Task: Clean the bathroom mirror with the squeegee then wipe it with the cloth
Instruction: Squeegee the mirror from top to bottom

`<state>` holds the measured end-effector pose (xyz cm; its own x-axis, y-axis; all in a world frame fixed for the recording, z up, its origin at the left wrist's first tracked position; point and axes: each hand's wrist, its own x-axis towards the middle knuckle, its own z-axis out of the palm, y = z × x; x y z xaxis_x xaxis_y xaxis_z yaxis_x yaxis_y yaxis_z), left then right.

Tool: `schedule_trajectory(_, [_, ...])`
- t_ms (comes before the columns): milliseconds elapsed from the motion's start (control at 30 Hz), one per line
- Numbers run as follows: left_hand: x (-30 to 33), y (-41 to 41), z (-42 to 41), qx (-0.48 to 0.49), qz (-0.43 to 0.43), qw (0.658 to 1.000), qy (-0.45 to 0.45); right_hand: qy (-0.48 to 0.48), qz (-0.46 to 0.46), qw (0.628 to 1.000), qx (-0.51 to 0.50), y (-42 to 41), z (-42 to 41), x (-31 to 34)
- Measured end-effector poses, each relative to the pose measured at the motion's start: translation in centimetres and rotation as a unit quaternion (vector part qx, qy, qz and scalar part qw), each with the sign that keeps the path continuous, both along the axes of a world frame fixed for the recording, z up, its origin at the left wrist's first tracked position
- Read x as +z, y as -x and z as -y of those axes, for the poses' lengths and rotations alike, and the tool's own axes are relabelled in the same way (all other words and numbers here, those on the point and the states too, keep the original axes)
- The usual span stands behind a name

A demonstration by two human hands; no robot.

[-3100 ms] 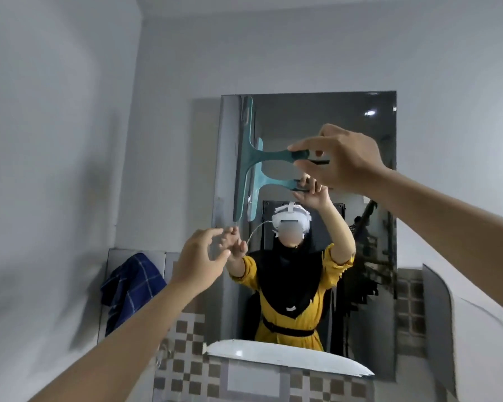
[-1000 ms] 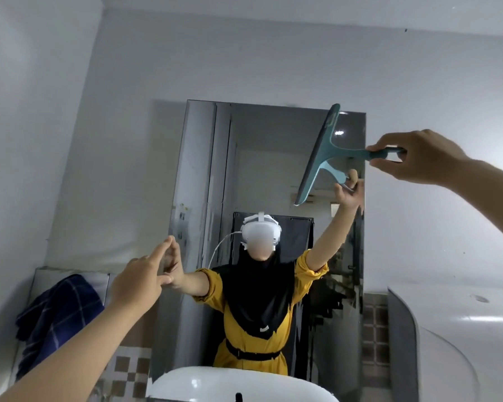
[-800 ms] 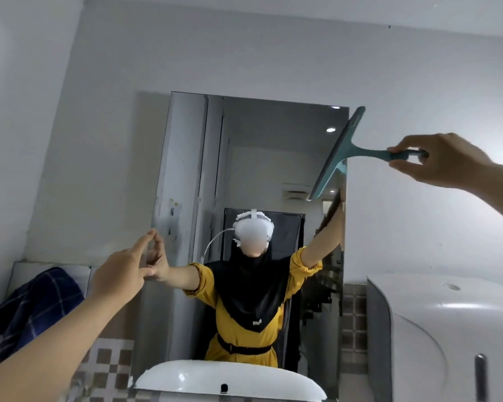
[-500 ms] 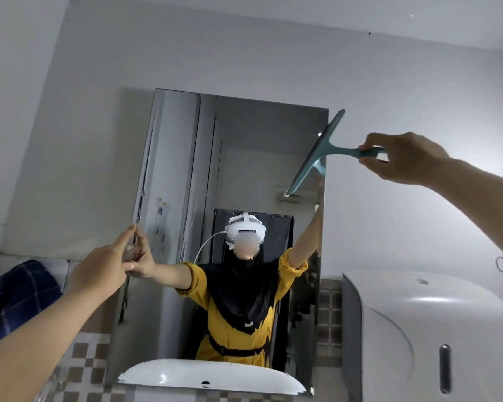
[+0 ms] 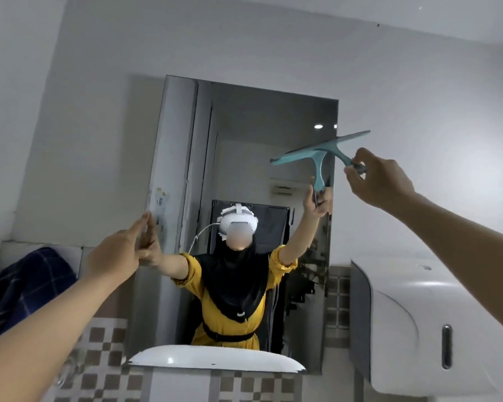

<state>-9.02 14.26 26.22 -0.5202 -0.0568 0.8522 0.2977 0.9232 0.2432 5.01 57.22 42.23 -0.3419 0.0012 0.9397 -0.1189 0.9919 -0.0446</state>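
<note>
Head view: right hand [image 5: 381, 181] pinches the squeegee [image 5: 321, 153] handle at the mirror's [image 5: 244, 126] upper right; left hand [image 5: 115, 253], loosely spread, touches its left edge. Squeegee stage apparently underway; cloth [image 5: 21, 288] lies untouched at left.

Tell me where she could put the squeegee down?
The flat top of the white dispenser, right of the mirror, looks bare. The sink rim below the mirror is narrow and curved, so it's risky. The ledge at left is taken by the blue cloth. The right hand holds the squeegee.
</note>
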Motion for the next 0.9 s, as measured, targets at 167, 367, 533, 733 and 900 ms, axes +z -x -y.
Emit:
schedule_trajectory(167, [-0.1,-0.2,0.9,-0.032,-0.012,0.999,0.011,0.078,-0.013,0.997,-0.002,0.7,3.2,-2.0])
schedule_trajectory(367, [-0.3,1.0,2.5,-0.057,-0.029,0.997,0.033,0.17,-0.036,0.985,0.012,2.2,7.0,-4.3])
schedule_trajectory(533, [-0.3,1.1,3.0,-0.035,-0.024,0.997,0.057,0.212,-0.058,0.975,0.034,3.7,10.3,-5.8])
schedule_trajectory(733, [-0.7,2.1,3.4,-0.117,-0.03,0.992,0.029,0.254,-0.079,0.963,0.044,5.2,13.3,-7.1])
schedule_trajectory(900, [-0.6,2.2,3.5,-0.126,-0.034,0.991,0.02,0.291,-0.08,0.952,0.049,6.0,15.2,-7.4])
